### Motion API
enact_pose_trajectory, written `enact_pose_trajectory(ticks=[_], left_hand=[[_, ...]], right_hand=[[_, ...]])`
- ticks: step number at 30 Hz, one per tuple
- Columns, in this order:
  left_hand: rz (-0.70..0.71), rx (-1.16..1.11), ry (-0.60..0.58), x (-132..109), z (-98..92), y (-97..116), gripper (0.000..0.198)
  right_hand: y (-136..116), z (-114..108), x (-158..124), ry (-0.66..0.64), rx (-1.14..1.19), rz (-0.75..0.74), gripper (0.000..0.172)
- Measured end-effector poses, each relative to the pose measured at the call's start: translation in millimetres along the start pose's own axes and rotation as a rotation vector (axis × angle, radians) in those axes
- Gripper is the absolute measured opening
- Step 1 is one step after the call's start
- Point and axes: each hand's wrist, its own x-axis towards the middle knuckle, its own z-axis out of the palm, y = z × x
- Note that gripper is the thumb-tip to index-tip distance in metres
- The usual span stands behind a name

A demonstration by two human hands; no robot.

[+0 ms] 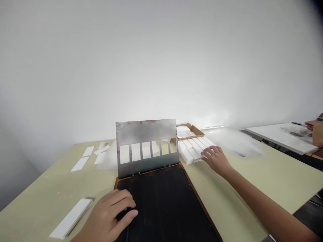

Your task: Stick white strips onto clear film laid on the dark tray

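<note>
Head view, logged left to right. A pale green table (42,208) carries several loose white strips (88,151) at far left, lying at odd angles and slightly apart. Near left, a longer white bar (70,218) lies flat, just beside the person's left hand (113,211). That hand rests palm down on a black board (164,201) with an orange-brown wooden rim; its fingers (126,200) are loosely curled and have hold of nothing visible. A mottled steel plate (145,132) stands up on hinges at the board's far edge, with six rectangular windows in a row and white showing through them. Right of the plate, white bars (194,151) lie side by side in front of a cardboard tray (190,131) holding more white pieces. The right hand (215,159) is open, its spread fingers (208,153) touching the bars' right end without gripping them. At far right, a co-worker's hand (315,132) is at the edge of a white board (280,136) on a separate table.
</note>
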Motion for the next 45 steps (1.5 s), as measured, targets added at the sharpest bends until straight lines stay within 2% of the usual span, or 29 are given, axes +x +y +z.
enact_pose_trajectory(ticks=[7,21,24,26,29,32,33,34,35,36,39,42,45], left_hand=[[0.0,-0.002,-0.035,3.5,-1.0,1.2,0.016],[0.008,0.013,-0.018,14.2,-3.7,6.1,0.019],[0.037,0.045,0.005,16.0,-7.6,9.9,0.019],[0.077,0.08,0.051,12.6,-17.8,9.0,0.019],[0.107,0.178,0.187,3.0,-50.6,-1.3,0.02],[0.012,0.316,0.351,3.4,-94.2,-26.3,0.019],[-0.058,0.359,0.404,9.0,-107.0,-38.5,0.022],[-0.136,0.388,0.408,17.3,-117.4,-52.2,0.024],[-0.224,0.402,0.368,27.7,-125.2,-67.2,0.025],[-0.296,0.398,0.276,39.4,-130.0,-82.7,0.028],[-0.406,0.329,-0.083,72.8,-128.3,-125.9,0.034],[-0.471,0.282,-0.283,93.9,-105.4,-154.8,0.035],[-0.501,0.245,-0.401,105.8,-67.8,-168.6,0.039]], right_hand=[[10.3,14.7,-2.7,0.055,0.056,0.11,0.029],[10.6,31.4,-10.0,0.061,0.124,0.094,0.026],[10.4,31.8,-11.8,0.087,0.157,0.072,0.02],[10.7,32.2,-12.5,0.114,0.182,0.057,0.018],[12.1,35.0,-13.0,0.158,0.215,0.036,0.019],[13.2,38.9,-13.4,0.195,0.237,0.029,0.022],[13.2,39.8,-13.6,0.208,0.241,0.034,0.022],[12.8,40.2,-13.8,0.223,0.244,0.043,0.021],[12.1,40.2,-13.9,0.239,0.246,0.055,0.021],[11.1,39.6,-13.9,0.258,0.246,0.071,0.021],[6.2,36.5,-13.0,0.319,0.244,0.116,0.023],[1.0,35.0,-10.4,0.371,0.25,0.135,0.023],[-1.9,37.7,-7.5,0.404,0.267,0.155,0.025]])
